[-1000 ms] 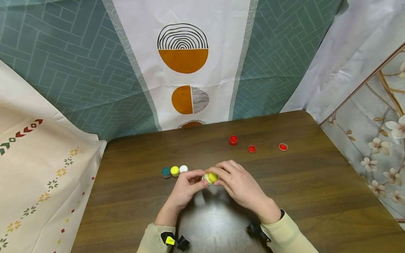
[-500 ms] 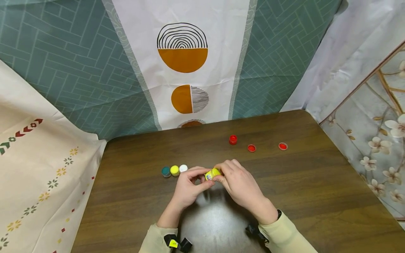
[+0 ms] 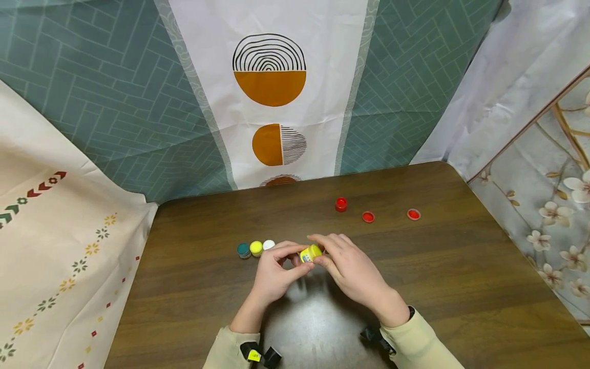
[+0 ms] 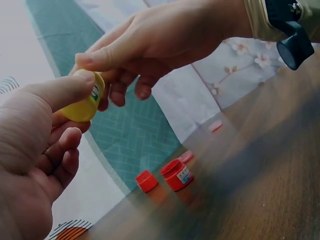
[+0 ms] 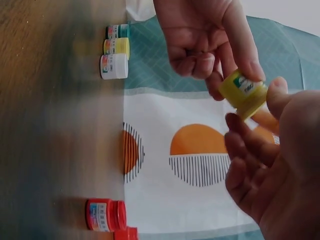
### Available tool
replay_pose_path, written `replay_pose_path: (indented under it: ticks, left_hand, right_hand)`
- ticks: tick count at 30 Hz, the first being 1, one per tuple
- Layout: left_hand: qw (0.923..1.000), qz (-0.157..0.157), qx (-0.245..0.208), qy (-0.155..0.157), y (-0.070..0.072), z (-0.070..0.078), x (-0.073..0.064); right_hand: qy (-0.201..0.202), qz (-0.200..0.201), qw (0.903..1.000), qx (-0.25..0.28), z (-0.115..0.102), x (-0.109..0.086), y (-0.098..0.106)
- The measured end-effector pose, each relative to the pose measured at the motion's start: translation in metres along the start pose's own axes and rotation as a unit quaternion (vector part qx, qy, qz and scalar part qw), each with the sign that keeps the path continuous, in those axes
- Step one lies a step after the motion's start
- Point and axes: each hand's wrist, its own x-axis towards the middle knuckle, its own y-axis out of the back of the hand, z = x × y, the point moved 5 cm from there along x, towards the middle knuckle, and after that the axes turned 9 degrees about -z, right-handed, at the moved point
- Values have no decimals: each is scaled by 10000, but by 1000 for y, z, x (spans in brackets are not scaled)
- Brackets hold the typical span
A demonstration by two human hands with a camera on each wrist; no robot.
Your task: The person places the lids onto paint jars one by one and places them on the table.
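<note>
A small yellow paint jar (image 3: pixel 310 253) is held up above the table, tipped on its side. My left hand (image 3: pixel 275 271) pinches its labelled body between thumb and fingers. At the other end my right hand (image 3: pixel 352 266) has thumb and fingers at the yellow lid (image 5: pixel 252 104), with the thumb against its side. In the head view the right index finger is raised a little off the jar. On the table just beyond my left hand stand a dark green jar (image 3: pixel 244 250), another yellow jar (image 3: pixel 256 248) and a white jar (image 3: pixel 269 244), partly hidden by that hand.
Farther back stands an open red jar (image 3: pixel 340 204), with a second red piece (image 4: pixel 146 181) close by it. Two round red lids lie flat to its right, a nearer lid (image 3: pixel 367 217) and a farther lid (image 3: pixel 414 214). Patterned curtains border the brown table (image 3: pixel 193 297).
The yellow jar has tilted and shifted slightly rightward, showing more of its body. My right index finger has lifted and straightened. The other jars and lids stay where they were.
</note>
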Motion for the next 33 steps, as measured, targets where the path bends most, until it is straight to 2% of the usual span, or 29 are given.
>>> replay_pose_path:
  ticks: [4,9,15,23,26,33]
  left_hand:
    - [10000,-13,-67,-51,1,1,1]
    - [9999,-20,-112,-108,0,2,1]
    - [9987,233,344,-285,-1,8,0]
    - [9942,585,826,-366,-3,9,-2]
    - [9927,642,930,-412,-4,9,-2]
    - [9938,626,817,-421,-4,7,-1]
  right_hand:
    - [233,60,9997,101,0,-1,3]
    - [285,143,9995,10,0,0,0]
    - [193,259,9991,-272,-3,2,-7]
    - [-171,303,9979,-540,-7,4,-11]
    - [-216,294,9977,-573,-7,5,-11]
    - [-198,279,9972,-661,-7,5,-11]
